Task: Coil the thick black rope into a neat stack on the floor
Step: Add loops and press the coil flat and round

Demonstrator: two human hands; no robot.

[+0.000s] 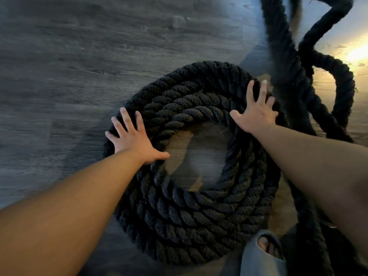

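Nearest to the camera, a foot in a grey slipper (260,253) stands just beside the near edge of the coil (191,216), at its right. The coil lies flat on the grey wood floor (59,66), several rings wide around a bare centre.

The left hand (135,139) rests spread on the left side of the coil, fingers flat, thumb toward the hole; it grasps nothing. The right hand (256,114) is also spread and released, pressing on the far right of the ring.

Beyond and to the right of it the loose rope (294,76) runs away in irregular loops, its long axis going from the coil toward the upper right. The right hand is clearly nearer to this free part, so it would probably take the next turn.
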